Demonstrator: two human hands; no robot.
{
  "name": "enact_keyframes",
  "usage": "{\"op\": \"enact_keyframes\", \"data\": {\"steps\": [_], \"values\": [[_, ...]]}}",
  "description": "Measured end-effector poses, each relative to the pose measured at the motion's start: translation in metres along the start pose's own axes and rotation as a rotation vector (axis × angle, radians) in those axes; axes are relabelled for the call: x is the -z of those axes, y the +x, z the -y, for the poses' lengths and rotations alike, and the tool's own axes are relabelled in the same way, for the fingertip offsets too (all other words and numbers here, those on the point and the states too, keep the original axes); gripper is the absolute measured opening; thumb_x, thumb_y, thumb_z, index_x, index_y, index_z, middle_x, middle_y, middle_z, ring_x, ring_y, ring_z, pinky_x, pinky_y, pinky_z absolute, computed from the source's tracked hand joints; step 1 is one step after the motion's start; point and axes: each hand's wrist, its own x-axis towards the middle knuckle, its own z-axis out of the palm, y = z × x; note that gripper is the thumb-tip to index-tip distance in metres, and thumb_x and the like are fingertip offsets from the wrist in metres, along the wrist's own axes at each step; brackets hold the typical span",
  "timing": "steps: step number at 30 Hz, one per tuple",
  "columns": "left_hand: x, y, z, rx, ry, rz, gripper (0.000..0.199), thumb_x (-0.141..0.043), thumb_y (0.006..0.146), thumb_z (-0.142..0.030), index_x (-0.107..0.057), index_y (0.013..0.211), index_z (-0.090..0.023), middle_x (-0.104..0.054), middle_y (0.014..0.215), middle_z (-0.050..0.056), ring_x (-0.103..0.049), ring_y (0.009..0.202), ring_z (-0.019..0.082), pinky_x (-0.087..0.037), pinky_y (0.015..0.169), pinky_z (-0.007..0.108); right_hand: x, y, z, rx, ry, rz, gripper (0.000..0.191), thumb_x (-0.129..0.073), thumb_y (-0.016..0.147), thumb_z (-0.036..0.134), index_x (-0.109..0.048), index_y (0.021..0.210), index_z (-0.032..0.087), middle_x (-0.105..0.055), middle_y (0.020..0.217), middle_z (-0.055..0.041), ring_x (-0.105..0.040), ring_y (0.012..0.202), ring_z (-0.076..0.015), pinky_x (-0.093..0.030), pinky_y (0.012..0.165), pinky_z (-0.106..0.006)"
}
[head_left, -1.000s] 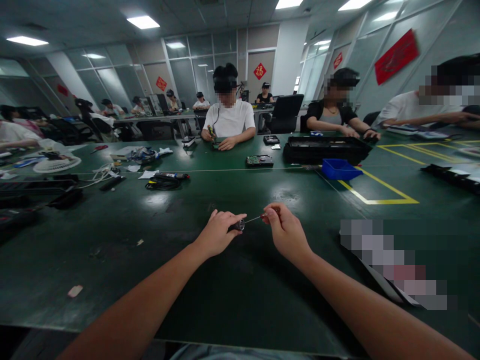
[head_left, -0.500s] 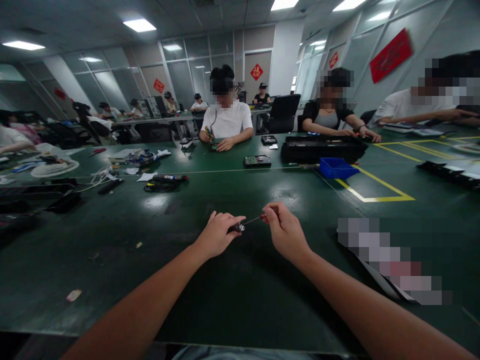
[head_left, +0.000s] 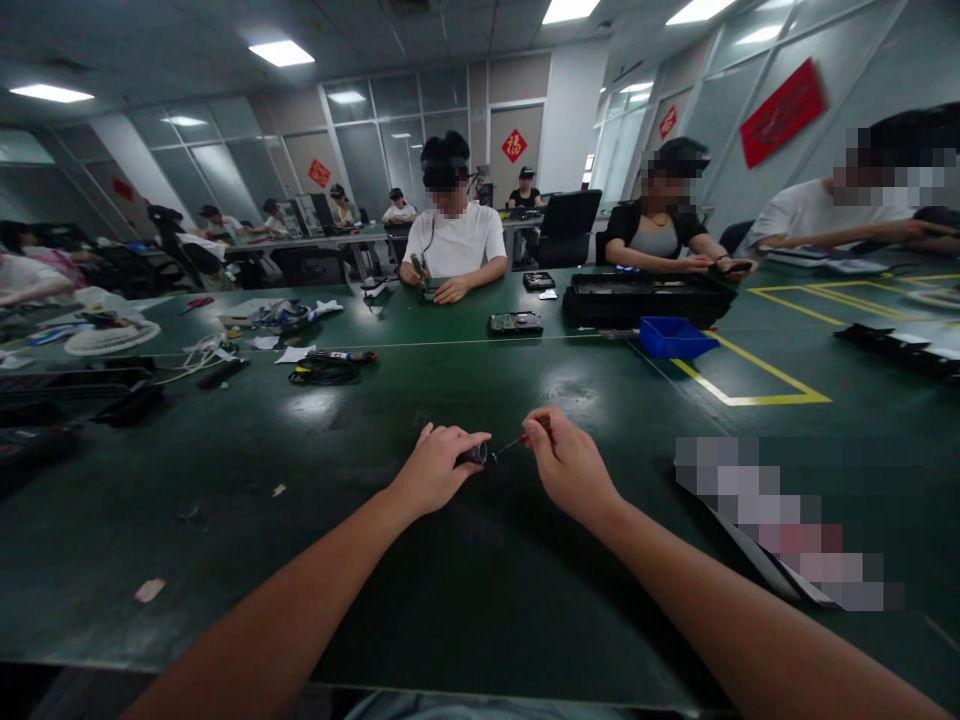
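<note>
My left hand [head_left: 437, 465] is closed around a small dark cylinder [head_left: 474, 455], whose ring-shaped, hollow-looking end faces right. In my right hand [head_left: 566, 455] is a thin screwdriver [head_left: 512, 443] with a reddish handle, its shaft slanting down and left. Just outside the cylinder's mouth, by the screwdriver tip, is a tiny light-coloured piece [head_left: 494, 457], too small to name. Both hands are low over the green table [head_left: 420, 600], and the palm side of the left hand hides most of the cylinder.
A pixelated sheet [head_left: 780, 530] lies right of my right arm. Farther off are a blue bin [head_left: 676, 338], a long black housing [head_left: 649, 300], a circuit-board device [head_left: 515, 323] and coiled black cable [head_left: 326, 368]. Co-workers sit across the table.
The white, dark-spotted face at the cylinder's end has gone from its mouth, leaving a hollow ring. A tiny piece now shows by the screwdriver tip. The right hand has shifted slightly.
</note>
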Motion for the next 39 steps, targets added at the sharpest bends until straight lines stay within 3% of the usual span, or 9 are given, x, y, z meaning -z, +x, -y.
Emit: {"op": "enact_keyframes", "data": {"steps": [6,9,12,16,19,23,29,34,39], "values": [[0.004,0.000,-0.004,0.006,-0.040,-0.029,0.040,-0.061,0.094,-0.026,-0.060,0.133,-0.028,-0.066,0.116,0.006,-0.056,0.118,0.028,-0.030,0.115,0.058,0.002,-0.001,0.001,-0.012,-0.005,-0.082,0.020,-0.041,0.101,0.035,-0.055,0.095,0.023,-0.068,0.082,-0.0046,-0.067,0.076,-0.0219,-0.047,0.069,-0.035],[0.006,0.001,-0.002,0.039,-0.209,-0.124,0.035,-0.061,0.092,-0.025,-0.061,0.128,-0.025,-0.064,0.122,0.007,-0.057,0.118,0.026,-0.042,0.108,0.047,0.004,-0.001,0.005,-0.028,0.016,-0.070,0.021,-0.041,0.101,0.036,-0.056,0.095,0.023,-0.069,0.084,-0.0052,-0.067,0.077,-0.0219,-0.047,0.069,-0.034],[0.009,0.003,-0.002,0.107,-0.468,-0.255,0.033,-0.060,0.091,-0.025,-0.057,0.123,-0.022,-0.063,0.124,0.008,-0.058,0.117,0.023,-0.043,0.107,0.041,0.005,-0.001,0.008,-0.035,0.036,-0.062,0.020,-0.042,0.101,0.035,-0.057,0.095,0.023,-0.069,0.084,-0.0057,-0.068,0.078,-0.0222,-0.048,0.069,-0.034],[0.022,0.003,-0.008,0.185,-0.869,-0.301,0.034,-0.055,0.090,-0.027,-0.050,0.123,-0.020,-0.062,0.108,0.008,-0.062,0.092,0.018,-0.051,0.086,0.033,0.006,-0.001,0.010,-0.025,0.050,-0.073,0.020,-0.042,0.101,0.035,-0.057,0.095,0.023,-0.069,0.083,-0.0052,-0.067,0.078,-0.0217,-0.048,0.070,-0.034],[0.035,0.000,-0.014,0.209,-0.964,-0.231,0.025,-0.056,0.091,-0.038,-0.054,0.106,-0.019,-0.058,0.088,0.003,-0.055,0.072,0.014,-0.046,0.066,0.026,0.006,-0.001,0.009,-0.029,0.057,-0.065,0.021,-0.042,0.101,0.036,-0.057,0.095,0.024,-0.069,0.083,-0.0049,-0.067,0.077,-0.0218,-0.048,0.069,-0.034],[0.046,0.000,-0.014,0.226,-0.649,-0.114,0.029,-0.058,0.091,-0.047,-0.059,0.096,-0.019,-0.060,0.075,0.001,-0.057,0.067,0.015,-0.044,0.064,0.027,0.006,-0.001,0.009,-0.031,0.066,-0.050,0.021,-0.042,0.101,0.036,-0.058,0.095,0.024,-0.070,0.084,-0.0050,-0.068,0.079,-0.0224,-0.049,0.069,-0.035],[0.031,0.013,-0.006,0.054,-0.053,-0.003,0.021,-0.056,0.090,-0.028,-0.071,0.102,-0.023,-0.071,0.105,0.005,-0.065,0.094,0.024,-0.048,0.082,0.035,0.004,-0.002,0.008,-0.032,0.063,-0.046,0.021,-0.042,0.101,0.035,-0.059,0.095,0.023,-0.071,0.085,-0.0049,-0.068,0.080,-0.0227,-0.048,0.070,-0.034],[0.010,0.025,-0.005,0.032,0.118,0.093,0.036,-0.060,0.089,-0.045,-0.071,0.119,-0.028,-0.071,0.103,0.007,-0.065,0.090,0.026,-0.051,0.075,0.034,0.004,-0.001,0.006,-0.021,0.063,-0.062,0.020,-0.043,0.101,0.035,-0.058,0.095,0.024,-0.071,0.084,-0.0045,-0.068,0.080,-0.0225,-0.048,0.072,-0.035],[0.007,0.032,-0.008,-0.015,0.167,0.074,0.028,-0.054,0.091,-0.040,-0.077,0.102,-0.026,-0.072,0.096,0.008,-0.066,0.088,0.026,-0.051,0.076,0.034,0.004,-0.002,0.006,-0.027,0.070,-0.056,0.021,-0.042,0.101,0.036,-0.058,0.095,0.024,-0.070,0.085,-0.0045,-0.068,0.079,-0.0223,-0.049,0.071,-0.035]]}}
